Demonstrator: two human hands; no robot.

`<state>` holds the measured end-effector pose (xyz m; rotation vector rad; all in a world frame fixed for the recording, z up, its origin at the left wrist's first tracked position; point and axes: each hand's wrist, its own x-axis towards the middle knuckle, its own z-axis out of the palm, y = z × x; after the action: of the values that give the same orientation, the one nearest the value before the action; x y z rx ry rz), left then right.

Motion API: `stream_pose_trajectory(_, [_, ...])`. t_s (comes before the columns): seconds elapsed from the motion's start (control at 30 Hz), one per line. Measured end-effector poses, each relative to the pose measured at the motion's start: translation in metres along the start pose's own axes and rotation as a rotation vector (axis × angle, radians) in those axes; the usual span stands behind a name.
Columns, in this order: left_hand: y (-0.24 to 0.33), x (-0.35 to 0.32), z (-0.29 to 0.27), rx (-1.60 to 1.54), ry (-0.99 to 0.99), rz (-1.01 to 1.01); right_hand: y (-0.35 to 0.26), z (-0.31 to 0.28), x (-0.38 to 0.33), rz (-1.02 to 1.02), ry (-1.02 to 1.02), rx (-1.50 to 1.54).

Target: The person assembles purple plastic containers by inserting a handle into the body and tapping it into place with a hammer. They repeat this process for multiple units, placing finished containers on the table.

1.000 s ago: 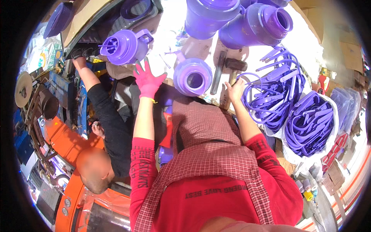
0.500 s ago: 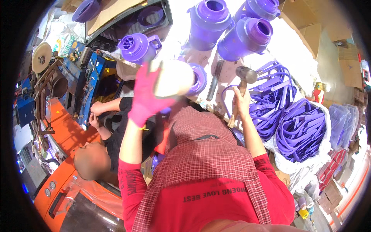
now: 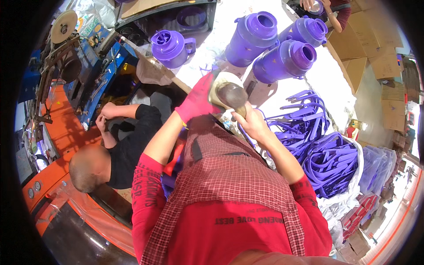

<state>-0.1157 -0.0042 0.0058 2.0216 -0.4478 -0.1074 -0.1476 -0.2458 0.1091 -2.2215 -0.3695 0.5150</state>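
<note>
My left hand (image 3: 197,98), in a pink glove, is closed around the side of a cream-coloured rounded piece (image 3: 226,77) at the near edge of the white bench. My bare right hand (image 3: 255,124) grips a mallet (image 3: 232,94) by its handle. The dark, round mallet head lies over the cream piece in this view; whether they touch I cannot tell. That head hides much of the piece. Just beyond my hands stand purple jugs with uncapped necks, the closest being one leaning jug (image 3: 282,62). A purple handled vessel (image 3: 170,48) sits farther left.
Purple straps (image 3: 304,119) lie heaped on the right, beside a white sack (image 3: 353,176) full of more. At my left a person in black (image 3: 137,132) bends near orange machinery (image 3: 66,132). Another person's hands (image 3: 324,5) show at the far right. A black crate (image 3: 176,22) stands at the back left.
The mallet has swung left from beside the straps to over the cream piece. My left hand has shifted right with that piece. Another person has come into view at the top right.
</note>
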Motion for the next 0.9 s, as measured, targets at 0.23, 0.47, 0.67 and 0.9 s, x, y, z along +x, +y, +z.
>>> stream_pose_trajectory(0.23, [-0.007, -0.006, 0.001, -0.008, 0.003, 0.007, 0.021, 0.018, 0.001, -0.185, 0.047, -0.035])
stream_pose_trajectory(0.47, [0.012, -0.001, -0.004, -0.068, 0.039, -0.027, 0.036, 0.043, 0.000, 0.126, -0.006, 0.004])
stream_pose_trajectory(0.67, [0.050, 0.008, -0.006, 0.738, -0.198, 0.009, 0.108, 0.007, -0.015, 0.434, 0.459, 0.219])
stream_pose_trajectory(0.9, [0.063, 0.025, -0.014, 0.609, -0.169, -0.017, 0.267, 0.036, 0.004, 0.543, 0.403, -0.355])
